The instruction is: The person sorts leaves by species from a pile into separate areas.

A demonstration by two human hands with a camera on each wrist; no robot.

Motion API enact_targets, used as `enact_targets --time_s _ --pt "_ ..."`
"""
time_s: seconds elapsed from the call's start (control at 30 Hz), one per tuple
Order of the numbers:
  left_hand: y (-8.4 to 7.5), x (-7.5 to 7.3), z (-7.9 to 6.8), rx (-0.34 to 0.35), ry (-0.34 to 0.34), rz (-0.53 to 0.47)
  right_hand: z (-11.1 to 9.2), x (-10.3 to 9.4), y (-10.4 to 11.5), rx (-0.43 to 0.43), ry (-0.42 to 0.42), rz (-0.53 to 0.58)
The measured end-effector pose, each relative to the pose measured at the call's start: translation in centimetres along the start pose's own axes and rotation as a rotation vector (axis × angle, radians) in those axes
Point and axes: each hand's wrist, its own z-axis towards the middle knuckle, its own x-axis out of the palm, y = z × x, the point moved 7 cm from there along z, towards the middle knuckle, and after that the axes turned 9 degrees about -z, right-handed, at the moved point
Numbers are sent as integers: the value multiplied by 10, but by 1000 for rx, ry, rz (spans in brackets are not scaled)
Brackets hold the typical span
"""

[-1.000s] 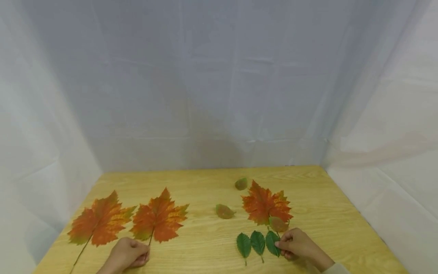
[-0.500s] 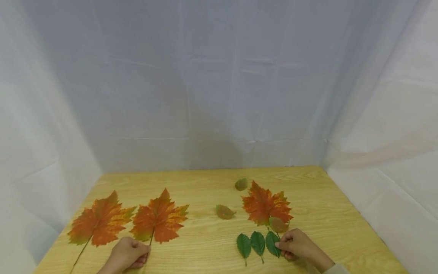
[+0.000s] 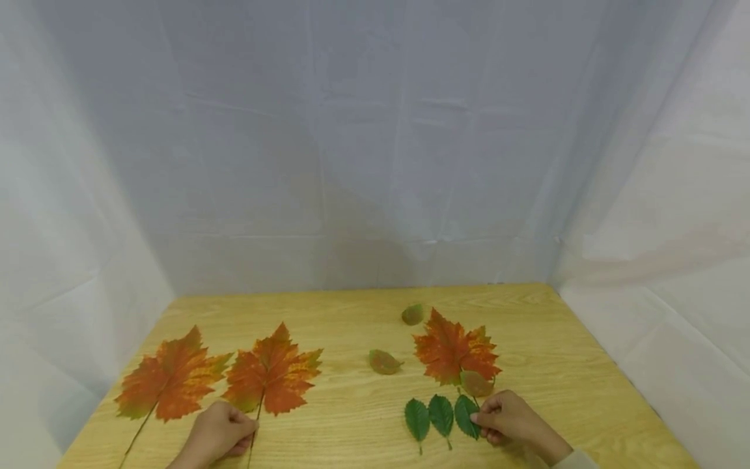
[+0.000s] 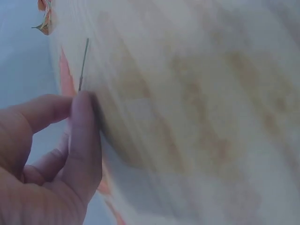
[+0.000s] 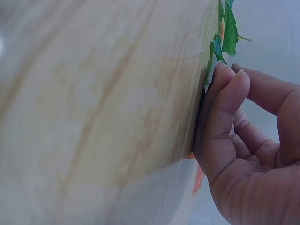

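My left hand (image 3: 219, 433) pinches the thin stem (image 4: 84, 63) of an orange maple leaf (image 3: 272, 371) lying on the table. Another orange maple leaf (image 3: 170, 374) is to its left, its stem running toward the front edge. On the right, three green serrated leaves lie in a row. My right hand (image 3: 510, 420) pinches the outer edge of the rightmost green leaf (image 3: 465, 415), beside the middle one (image 3: 441, 415) and the left one (image 3: 416, 419). In the right wrist view, thumb and fingertips meet close to a green leaf (image 5: 229, 30).
Behind the green leaves lies a third maple leaf (image 3: 454, 348), overlapped at its lower edge by a small brownish-green leaf (image 3: 476, 384). Two similar small leaves (image 3: 384, 362) lie left of it, one (image 3: 413, 314) farther back. Pale sheets (image 3: 363, 163) surround the wooden table (image 3: 346, 312) behind and at the sides.
My left hand shifts very slightly along the maple leaf's stem, and more of the stem shows below its fingers. The right hand and the leaves stay where they were.
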Motion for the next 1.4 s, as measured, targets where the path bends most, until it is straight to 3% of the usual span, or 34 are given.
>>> enact_targets --time_s 0.17,0.33,0.47,0.63,0.87,0.97,1.1,1.4 --pt "-21 -2 0 130 7 82 -1 0 1 -1 -3 5" --pt "-49 -1 6 167 1 76 -2 -1 3 -7 -10 -2" --pt "-76 8 15 208 14 29 -2 -2 3 -3 -15 -7" --pt "-108 35 28 287 9 -44 0 -2 2 -5 -13 -6" --pt "-144 89 42 441 -5 -154 0 -2 2 -15 -8 3" --pt "-152 110 47 466 -14 -157 2 -1 2 -17 -9 1" --pt "-152 131 55 424 -47 -169 3 0 0 -18 -11 -3" --pt "-140 147 70 340 -163 -225 1 0 -1 -12 -16 -8"
